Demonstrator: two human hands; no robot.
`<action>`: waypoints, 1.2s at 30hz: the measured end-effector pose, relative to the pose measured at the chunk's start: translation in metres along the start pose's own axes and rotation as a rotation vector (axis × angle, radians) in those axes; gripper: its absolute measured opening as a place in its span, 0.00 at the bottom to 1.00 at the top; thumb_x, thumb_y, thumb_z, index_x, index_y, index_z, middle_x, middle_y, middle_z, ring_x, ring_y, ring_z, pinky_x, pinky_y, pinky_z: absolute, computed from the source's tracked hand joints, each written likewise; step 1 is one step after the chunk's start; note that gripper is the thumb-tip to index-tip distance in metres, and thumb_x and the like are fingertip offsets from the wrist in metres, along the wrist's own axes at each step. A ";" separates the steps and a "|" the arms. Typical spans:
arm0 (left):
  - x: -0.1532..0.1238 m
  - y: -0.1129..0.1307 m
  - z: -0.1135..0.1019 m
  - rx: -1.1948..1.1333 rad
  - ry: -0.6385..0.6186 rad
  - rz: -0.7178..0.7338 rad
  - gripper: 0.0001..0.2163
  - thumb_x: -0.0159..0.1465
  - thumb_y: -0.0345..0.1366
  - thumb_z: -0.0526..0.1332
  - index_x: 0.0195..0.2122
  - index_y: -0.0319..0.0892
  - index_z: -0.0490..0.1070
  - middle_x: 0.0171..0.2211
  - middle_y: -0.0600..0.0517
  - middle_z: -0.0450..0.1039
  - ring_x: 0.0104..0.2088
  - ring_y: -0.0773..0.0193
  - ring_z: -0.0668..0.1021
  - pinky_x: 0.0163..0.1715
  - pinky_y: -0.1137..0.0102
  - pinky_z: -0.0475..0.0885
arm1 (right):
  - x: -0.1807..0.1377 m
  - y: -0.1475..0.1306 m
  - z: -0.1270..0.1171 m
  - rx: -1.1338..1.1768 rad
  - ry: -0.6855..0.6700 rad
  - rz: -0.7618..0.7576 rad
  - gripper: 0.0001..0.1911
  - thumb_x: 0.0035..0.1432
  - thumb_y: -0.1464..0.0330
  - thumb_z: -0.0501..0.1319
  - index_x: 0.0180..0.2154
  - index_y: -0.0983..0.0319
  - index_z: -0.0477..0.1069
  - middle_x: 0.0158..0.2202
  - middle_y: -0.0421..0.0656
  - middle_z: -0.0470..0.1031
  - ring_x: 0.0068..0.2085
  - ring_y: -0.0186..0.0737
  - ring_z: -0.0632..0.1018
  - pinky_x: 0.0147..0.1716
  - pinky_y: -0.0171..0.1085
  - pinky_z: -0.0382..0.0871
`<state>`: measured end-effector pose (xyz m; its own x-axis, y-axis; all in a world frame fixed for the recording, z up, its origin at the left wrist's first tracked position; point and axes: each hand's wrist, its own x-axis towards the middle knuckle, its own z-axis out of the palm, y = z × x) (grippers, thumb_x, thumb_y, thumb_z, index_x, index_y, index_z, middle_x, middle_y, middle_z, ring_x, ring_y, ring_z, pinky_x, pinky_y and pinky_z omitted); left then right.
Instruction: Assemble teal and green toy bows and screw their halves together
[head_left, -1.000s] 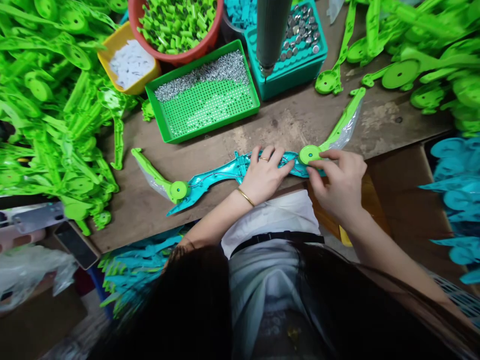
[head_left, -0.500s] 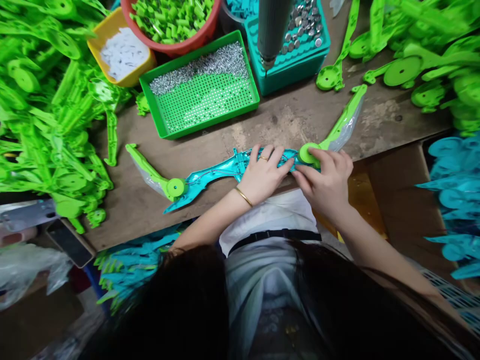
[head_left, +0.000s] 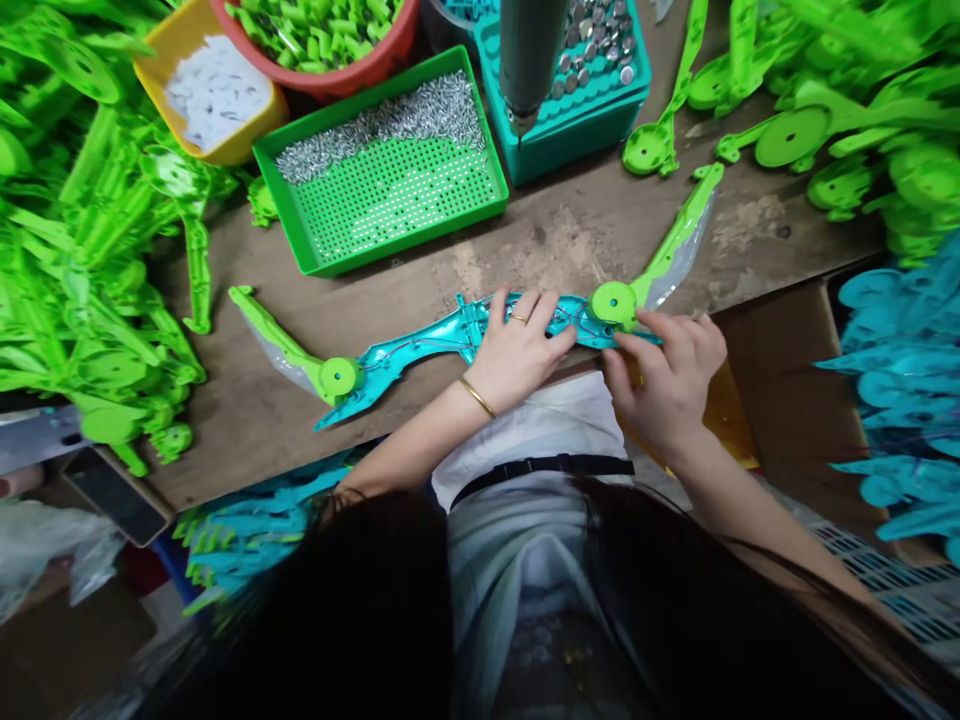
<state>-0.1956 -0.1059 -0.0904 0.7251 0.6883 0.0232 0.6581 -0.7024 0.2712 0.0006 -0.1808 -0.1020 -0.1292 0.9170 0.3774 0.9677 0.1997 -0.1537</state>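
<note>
A teal plastic toy bow body (head_left: 420, 352) lies across the wooden bench (head_left: 570, 240), with a green limb (head_left: 285, 345) hinged at its left end and another green limb (head_left: 667, 250) at its right end. My left hand (head_left: 521, 345) presses flat on the middle of the teal body, fingers spread, with a ring and a gold bangle. My right hand (head_left: 667, 375) pinches the teal body just below the right green round hub (head_left: 613, 303).
A hanging electric screwdriver (head_left: 529, 60) points down over a teal tray of metal parts (head_left: 600, 110). A green perforated tray of screws (head_left: 382, 165), a yellow tub (head_left: 206, 95) and a red bowl (head_left: 322, 40) stand behind. Green parts are heaped left (head_left: 82, 250) and right (head_left: 847, 120); teal parts (head_left: 900, 380) lie at the right.
My right hand slid from on top of the green hub to just below it, fingers now pinching the teal body. The left hand has stayed put. The view drifted slightly.
</note>
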 end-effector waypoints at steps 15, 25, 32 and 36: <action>-0.001 0.001 0.001 -0.038 0.014 -0.004 0.12 0.66 0.40 0.58 0.49 0.46 0.73 0.59 0.39 0.65 0.58 0.48 0.67 0.59 0.44 0.56 | 0.018 0.005 0.003 0.099 -0.116 0.105 0.08 0.60 0.65 0.58 0.42 0.58 0.73 0.47 0.47 0.74 0.50 0.47 0.72 0.53 0.51 0.59; -0.001 0.001 0.002 -0.029 0.011 -0.013 0.12 0.66 0.39 0.59 0.49 0.45 0.73 0.58 0.39 0.65 0.58 0.47 0.67 0.58 0.45 0.57 | 0.044 -0.004 0.001 -0.023 -0.236 -0.087 0.10 0.64 0.65 0.54 0.35 0.61 0.72 0.31 0.46 0.72 0.36 0.43 0.69 0.35 0.41 0.54; -0.005 -0.004 -0.001 -0.113 -0.007 -0.025 0.13 0.65 0.39 0.59 0.49 0.42 0.72 0.60 0.40 0.63 0.60 0.49 0.65 0.61 0.49 0.55 | 0.048 -0.015 -0.001 -0.018 -0.304 -0.191 0.11 0.63 0.68 0.53 0.37 0.62 0.74 0.33 0.46 0.75 0.36 0.43 0.68 0.35 0.43 0.53; -0.007 -0.007 -0.003 -0.150 -0.005 -0.025 0.15 0.66 0.39 0.58 0.52 0.41 0.70 0.60 0.40 0.65 0.59 0.50 0.66 0.62 0.50 0.55 | 0.036 -0.020 -0.002 -0.021 -0.292 -0.165 0.13 0.62 0.64 0.56 0.44 0.60 0.75 0.45 0.49 0.74 0.45 0.48 0.67 0.45 0.47 0.56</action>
<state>-0.2058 -0.1054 -0.0891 0.7102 0.7039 0.0103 0.6382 -0.6499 0.4127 -0.0228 -0.1524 -0.0838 -0.3380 0.9338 0.1178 0.9325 0.3492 -0.0922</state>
